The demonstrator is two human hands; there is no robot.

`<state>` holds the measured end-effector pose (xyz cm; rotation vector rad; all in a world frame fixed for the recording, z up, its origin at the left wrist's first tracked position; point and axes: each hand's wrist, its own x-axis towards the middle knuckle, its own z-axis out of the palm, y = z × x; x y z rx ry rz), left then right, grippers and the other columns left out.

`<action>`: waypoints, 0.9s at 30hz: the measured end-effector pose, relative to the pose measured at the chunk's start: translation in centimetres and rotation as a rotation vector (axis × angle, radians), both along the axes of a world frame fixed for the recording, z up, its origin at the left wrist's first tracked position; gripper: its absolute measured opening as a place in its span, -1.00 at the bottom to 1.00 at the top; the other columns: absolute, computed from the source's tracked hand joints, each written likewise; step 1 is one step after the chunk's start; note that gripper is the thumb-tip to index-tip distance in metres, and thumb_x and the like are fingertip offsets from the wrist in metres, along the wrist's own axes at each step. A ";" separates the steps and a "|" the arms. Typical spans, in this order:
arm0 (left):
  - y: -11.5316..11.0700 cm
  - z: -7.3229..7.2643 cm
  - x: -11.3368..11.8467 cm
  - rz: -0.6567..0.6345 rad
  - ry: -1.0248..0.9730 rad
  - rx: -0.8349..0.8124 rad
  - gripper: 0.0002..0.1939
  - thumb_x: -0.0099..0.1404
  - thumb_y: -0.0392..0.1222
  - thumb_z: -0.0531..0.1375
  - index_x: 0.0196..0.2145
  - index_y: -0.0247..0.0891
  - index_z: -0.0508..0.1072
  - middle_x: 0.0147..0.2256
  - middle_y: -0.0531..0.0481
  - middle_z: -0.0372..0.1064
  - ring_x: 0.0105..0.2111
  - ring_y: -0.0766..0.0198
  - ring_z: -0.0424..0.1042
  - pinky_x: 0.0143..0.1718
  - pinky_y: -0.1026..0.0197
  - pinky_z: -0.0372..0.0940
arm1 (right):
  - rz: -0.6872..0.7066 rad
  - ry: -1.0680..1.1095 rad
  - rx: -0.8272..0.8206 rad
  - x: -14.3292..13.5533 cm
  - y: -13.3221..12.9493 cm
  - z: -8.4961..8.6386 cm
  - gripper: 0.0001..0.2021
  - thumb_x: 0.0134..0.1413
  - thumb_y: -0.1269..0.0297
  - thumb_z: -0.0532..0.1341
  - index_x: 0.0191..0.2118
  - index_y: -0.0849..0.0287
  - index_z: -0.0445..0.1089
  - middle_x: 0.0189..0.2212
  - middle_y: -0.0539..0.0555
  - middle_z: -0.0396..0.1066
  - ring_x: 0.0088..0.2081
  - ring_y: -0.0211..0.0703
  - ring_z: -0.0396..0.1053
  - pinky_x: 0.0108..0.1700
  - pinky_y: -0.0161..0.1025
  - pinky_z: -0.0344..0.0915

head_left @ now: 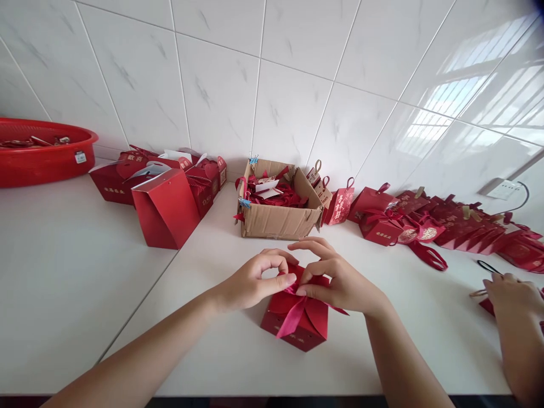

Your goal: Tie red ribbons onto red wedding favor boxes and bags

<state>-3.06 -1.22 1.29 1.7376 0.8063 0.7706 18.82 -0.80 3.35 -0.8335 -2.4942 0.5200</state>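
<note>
A small red gift box (297, 328) with petal-like top flaps stands on the white table in front of me. A dark pink ribbon (291, 318) is tied at its top, one tail hanging down the front and another out to the right. My left hand (263, 280) pinches the ribbon at the knot from the left. Opposite it, my right hand (329, 275) has thumb and forefinger closed on the ribbon, its other fingers raised. The knot itself is partly hidden by my fingers.
An open cardboard box (280, 222) of ribbons and tags stands behind. Red boxes (165, 207) are at back left, beyond them a red plastic basin (46, 164). More red boxes (382, 226) line the wall on the right. A co-worker's hand (514, 294) reaches in at far right.
</note>
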 end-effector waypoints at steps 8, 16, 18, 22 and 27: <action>0.0 -0.7 0.5 0.104 -0.008 -0.041 -0.72 0.25 -0.04 0.16 -0.52 -0.25 0.31 -0.02 -0.11 0.31 0.06 0.03 0.27 0.03 0.01 0.26 | -0.029 0.048 0.023 0.4 -0.1 -1.2 -0.89 0.09 0.21 0.29 -0.39 0.08 0.53 0.09 0.12 0.31 0.25 0.17 0.02 0.15 0.21 0.19; 0.2 -0.7 0.4 0.132 0.051 0.017 -0.70 0.27 -0.02 0.11 -0.53 -0.24 0.34 -0.02 -0.07 0.31 0.07 0.03 0.25 0.14 -0.04 0.11 | -0.033 0.072 0.162 0.2 -0.2 -2.0 -0.88 0.16 0.25 0.23 -0.36 0.08 0.50 0.06 0.11 0.34 0.21 0.12 0.07 0.16 0.18 0.17; 0.3 -0.7 0.3 0.140 0.064 0.034 -0.69 0.28 -0.01 0.10 -0.53 -0.24 0.34 -0.01 -0.07 0.31 0.08 0.03 0.23 0.16 -0.04 0.09 | -0.040 0.058 0.195 0.2 -0.4 -1.9 -0.88 0.18 0.28 0.21 -0.36 0.09 0.48 0.07 0.12 0.31 0.20 0.11 0.07 0.16 0.17 0.18; 0.3 -0.5 0.2 0.147 0.083 0.062 -0.69 0.28 -0.03 0.09 -0.53 -0.23 0.36 -0.01 -0.06 0.31 0.09 0.02 0.21 0.16 -0.04 0.07 | -0.078 0.001 0.216 0.1 -0.7 -1.5 -0.87 0.20 0.30 0.18 -0.37 0.12 0.44 0.09 0.16 0.26 0.18 0.11 0.06 0.14 0.15 0.19; 0.1 -0.4 0.4 0.138 0.104 0.064 -0.70 0.28 -0.02 0.09 -0.53 -0.23 0.35 -0.03 -0.08 0.33 0.07 0.01 0.23 0.15 -0.05 0.08 | -0.088 -0.041 0.173 0.2 -0.9 -1.5 -0.85 0.24 0.30 0.13 -0.35 0.14 0.39 0.09 0.18 0.22 0.18 0.08 0.06 0.14 0.12 0.18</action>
